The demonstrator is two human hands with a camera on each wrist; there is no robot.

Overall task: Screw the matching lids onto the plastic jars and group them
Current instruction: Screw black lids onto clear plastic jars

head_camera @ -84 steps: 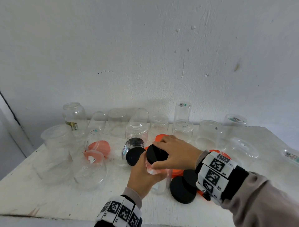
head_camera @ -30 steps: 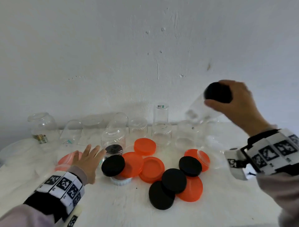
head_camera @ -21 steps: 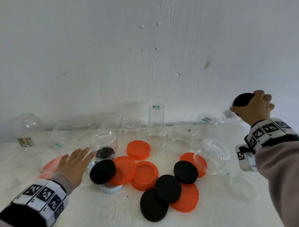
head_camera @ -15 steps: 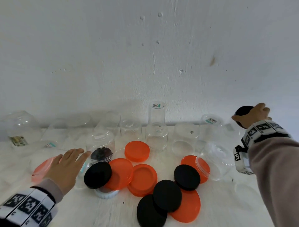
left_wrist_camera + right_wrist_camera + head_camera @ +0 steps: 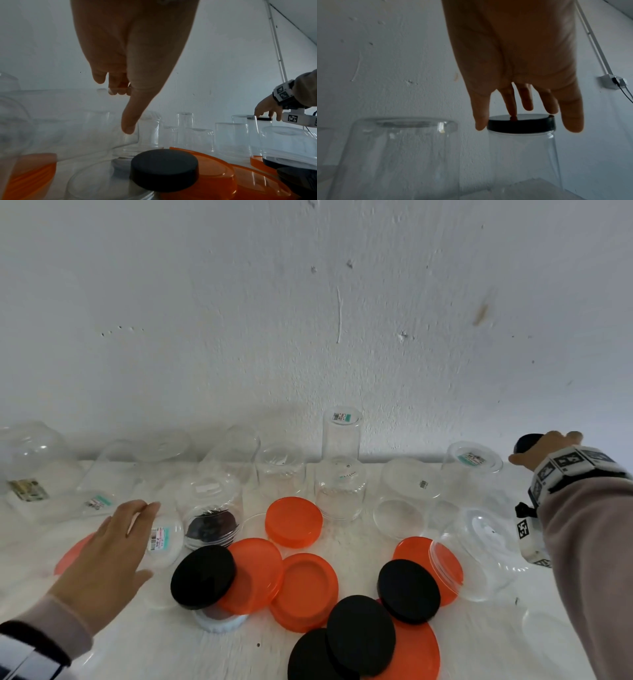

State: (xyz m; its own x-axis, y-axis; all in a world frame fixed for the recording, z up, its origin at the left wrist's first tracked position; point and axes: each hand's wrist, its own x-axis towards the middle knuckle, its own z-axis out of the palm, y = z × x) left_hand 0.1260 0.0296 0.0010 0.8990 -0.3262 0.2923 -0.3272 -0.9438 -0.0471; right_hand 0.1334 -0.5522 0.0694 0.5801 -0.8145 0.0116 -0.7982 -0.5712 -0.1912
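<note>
A clear jar with a black lid (image 5: 520, 124) stands upright at the table's far right back corner; the lid (image 5: 525, 441) peeks out under my right hand (image 5: 544, 450). In the right wrist view the fingers point down almost straight: the thumb touches the lid's side, one fingertip rests on top, the little finger hangs clear of it. My left hand (image 5: 113, 549) hovers open, fingers straight, over a clear jar lying on its side with a label (image 5: 161, 537). Loose black lids (image 5: 203, 575) and orange lids (image 5: 294, 520) lie heaped in the middle front.
Several clear jars stand upside-down in a row along the wall (image 5: 340, 491). A large clear jar lies on its side at the right (image 5: 479, 553), over an orange lid. Another inverted jar (image 5: 399, 148) stands just left of the lidded one.
My right hand carried the black-lidded jar from the middle up and over to the far right back and set it down, then loosened its fingers. My left hand let go and reached left.
</note>
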